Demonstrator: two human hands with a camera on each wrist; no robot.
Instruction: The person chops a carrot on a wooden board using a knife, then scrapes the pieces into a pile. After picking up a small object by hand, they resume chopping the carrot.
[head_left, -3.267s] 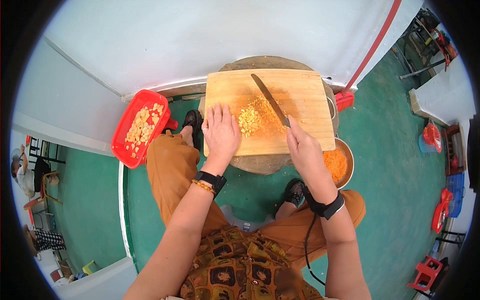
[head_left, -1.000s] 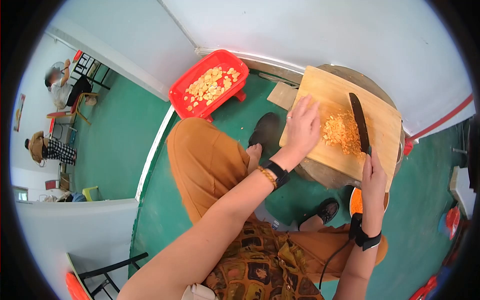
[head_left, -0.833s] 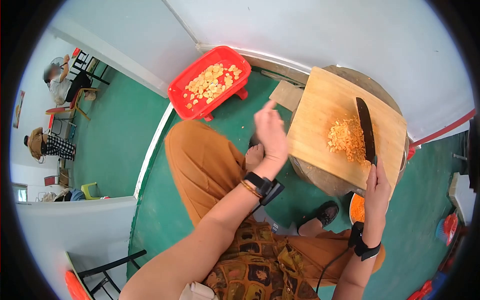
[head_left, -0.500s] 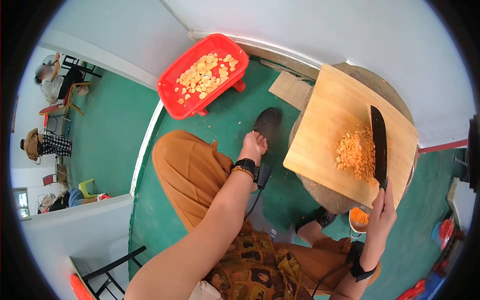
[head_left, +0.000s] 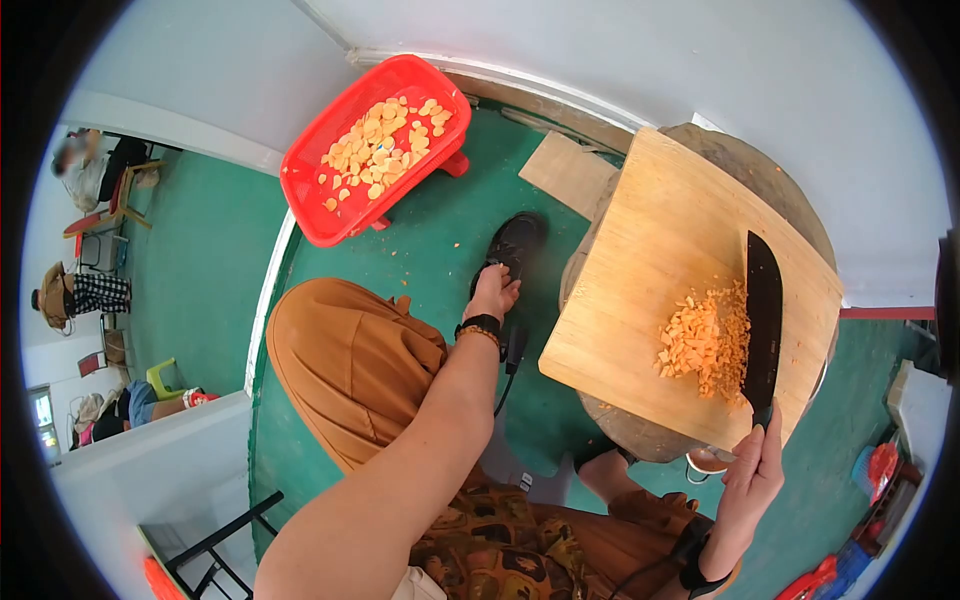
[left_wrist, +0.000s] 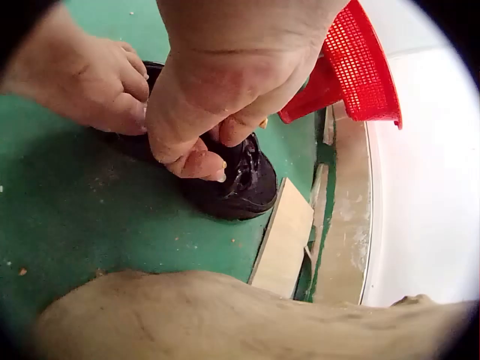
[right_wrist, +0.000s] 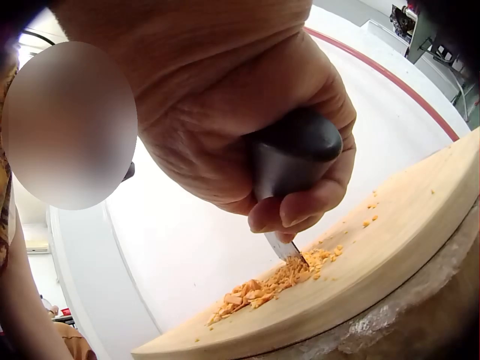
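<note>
My right hand (head_left: pixel 752 475) grips the dark handle of a broad kitchen knife (head_left: pixel 765 310). The blade stands beside a heap of chopped orange carrot (head_left: pixel 703 340) on a wooden cutting board (head_left: pixel 640 270). In the right wrist view the knife tip meets the carrot bits (right_wrist: pixel 259 291). Low beside the board, my left hand (head_left: pixel 493 292) overlaps a black shoe (head_left: pixel 520 240). Its fingers are curled, with tiny orange specks at the fingertips and nothing larger seen in them. Bare toes (left_wrist: pixel 135 71) show near this hand in the left wrist view.
The board lies on a round wooden block (head_left: pixel 812 215). A red basket (head_left: pixel 300 185) of carrot slices stands to the left on the green floor. Below the board's near edge is a small bowl (head_left: pixel 705 462). A wall (head_left: pixel 580 50) rises behind, with a flat wooden piece (head_left: pixel 568 170) on the floor.
My left hand has left the board and dropped to the shoe, its fingers curling. The head view has turned left. The knife remains in my right hand at the carrot heap.
</note>
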